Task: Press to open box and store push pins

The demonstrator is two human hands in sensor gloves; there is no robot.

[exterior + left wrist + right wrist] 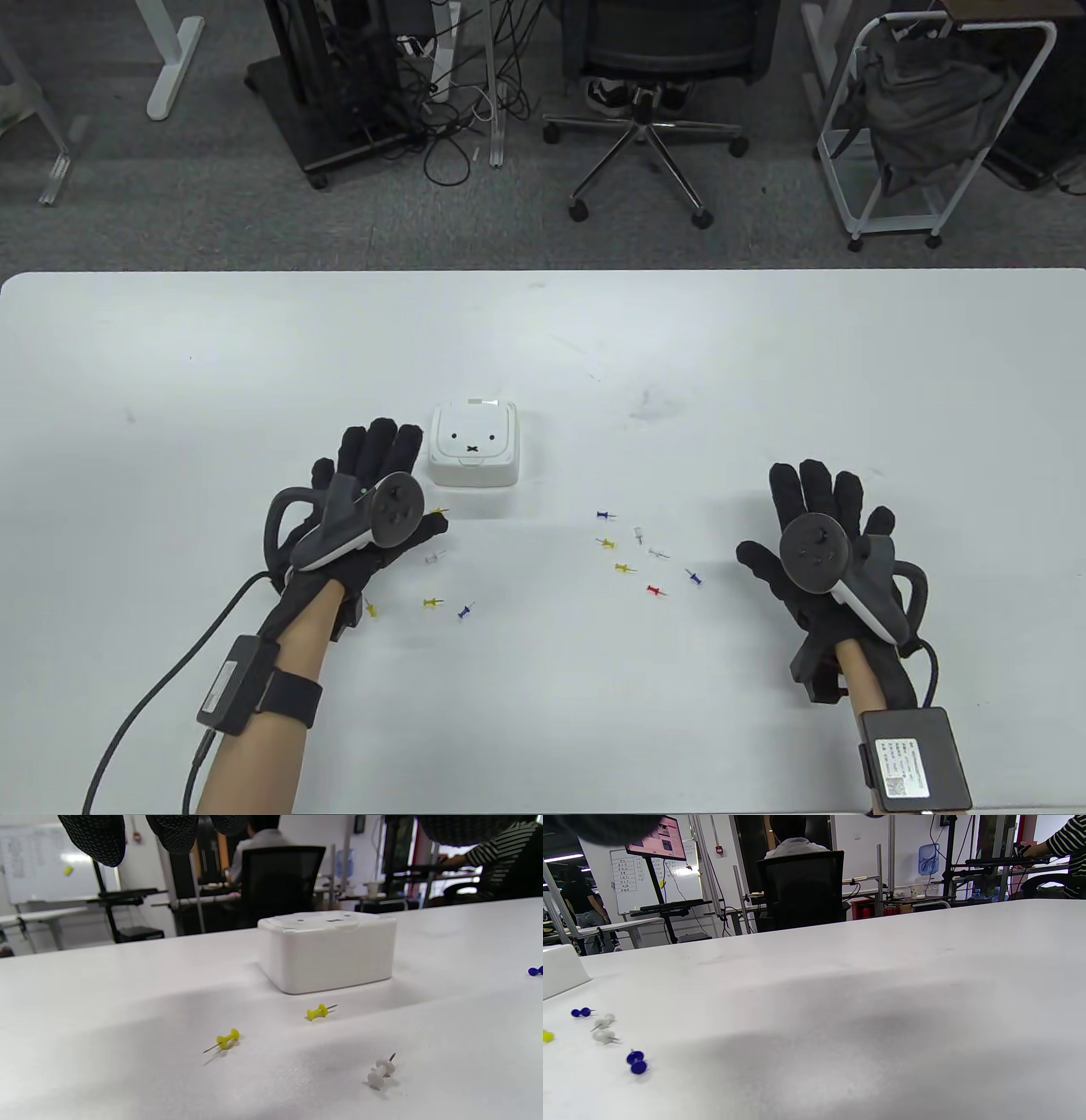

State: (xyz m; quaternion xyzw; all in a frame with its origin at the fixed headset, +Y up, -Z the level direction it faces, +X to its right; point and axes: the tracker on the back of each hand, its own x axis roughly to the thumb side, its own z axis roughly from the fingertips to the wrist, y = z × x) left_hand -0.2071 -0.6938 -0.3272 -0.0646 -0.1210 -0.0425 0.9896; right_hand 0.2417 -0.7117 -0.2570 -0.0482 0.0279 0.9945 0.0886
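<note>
Desk [254, 356], white and wide, fills the table view, and we see two gloved hands lying on it near the bottom edge. The left hand [361, 509] sits at about eight o'clock from the desk's middle, fingers spread flat and holding nothing; its fingertips [399, 441] reach up just beside the left wall of the box [473, 446]. The box is small, white and square, with a simple face drawn on its lid, and the lid is down. It stands a little left of centre on the desk.

The right hand [819, 543] lies at about four o'clock, well apart from the box, fingers also fanned out and gripping nothing.

Push pins lie scattered in two loose groups. Between the hands, at five o'clock from the box, we see a cluster [636, 552] of blue, yellow, white and red pins. A second group lies close to the left hand: a yellow pin [433, 602], a blue pin [465, 610] and a pale pin [435, 556].

In the left wrist view we look low across the desk at the box [326, 950], with two yellow pins [316, 1012] and a white pin [381, 1071] in front of it. The right wrist view shows blue pins [636, 1063] and white ones at its left edge.
</note>
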